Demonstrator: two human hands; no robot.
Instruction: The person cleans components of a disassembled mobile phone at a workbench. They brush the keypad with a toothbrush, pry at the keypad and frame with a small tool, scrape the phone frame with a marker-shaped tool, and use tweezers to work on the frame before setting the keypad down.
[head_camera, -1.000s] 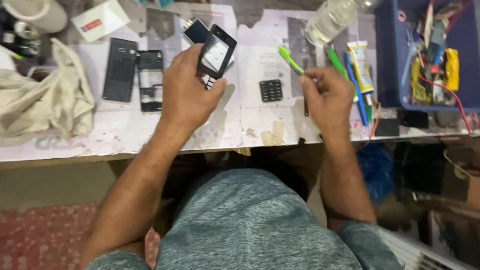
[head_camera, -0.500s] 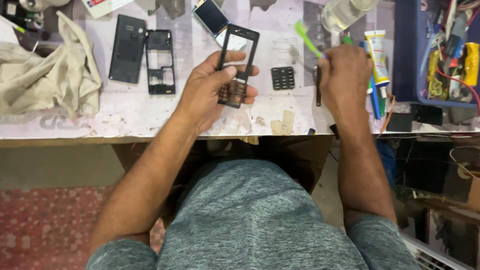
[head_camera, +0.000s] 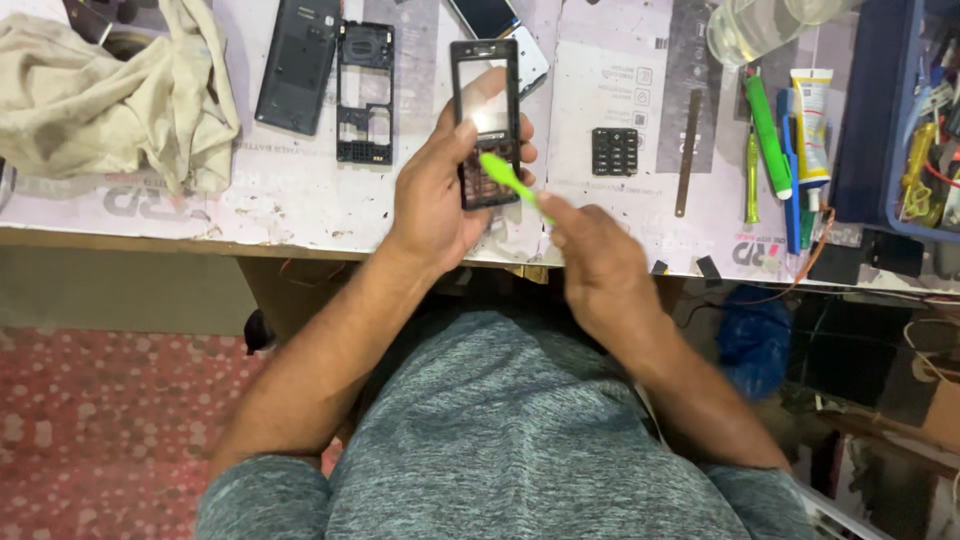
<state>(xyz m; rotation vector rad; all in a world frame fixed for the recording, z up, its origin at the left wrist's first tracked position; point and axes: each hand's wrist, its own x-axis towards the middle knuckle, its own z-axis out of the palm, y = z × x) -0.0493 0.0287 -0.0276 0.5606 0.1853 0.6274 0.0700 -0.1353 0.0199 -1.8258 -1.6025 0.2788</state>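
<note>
Head view shows the left hand (head_camera: 435, 195) clamped on a black phone frame (head_camera: 487, 120) above the desk's (head_camera: 300, 205) near edge, while the right hand (head_camera: 597, 262) pinches a green brush (head_camera: 512, 180) against it; hard strokes could slip the frame loose.

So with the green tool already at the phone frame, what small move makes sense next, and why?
Probably a short stroke of the green tool along the lower part of the black phone frame. The left hand holds the frame up off the mat, and the right hand has the tool's tip on it.
</note>
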